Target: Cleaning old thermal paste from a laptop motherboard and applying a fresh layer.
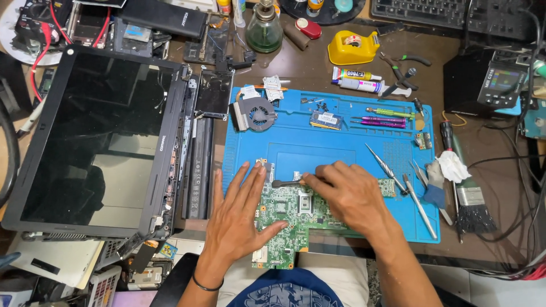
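The desk (318, 62) is crowded. At about 9 o'clock lies the biggest thing, an opened laptop (96, 142) with its dark screen facing up. Toward 3 o'clock from it is a blue work mat (341, 145). At the mat's 6 o'clock edge lies a green circuit board (284, 219), partly hanging over the rim toward the person.

The left hand (239, 219) presses flat on the board's left part, fingers spread wide and holding nothing. The right hand (350, 193) rests on the upper part of the board, and its fingers (321, 173) are closed narrow around a small dark tool (286, 183) that lies across the board's 12 o'clock edge.

At 12 o'clock on the mat is a grey cooling fan (256, 113), and at 3 o'clock lie tweezers (387, 167) and a brush (469, 202).

I think the risk is a slip: if the tool jumps off its point, it may scratch the board's fine parts. Also the board overhangs the mat, so uneven pressure from the flat hand could tip or bend it. Small screws (318, 104) near the fan may roll away if the mat is bumped.
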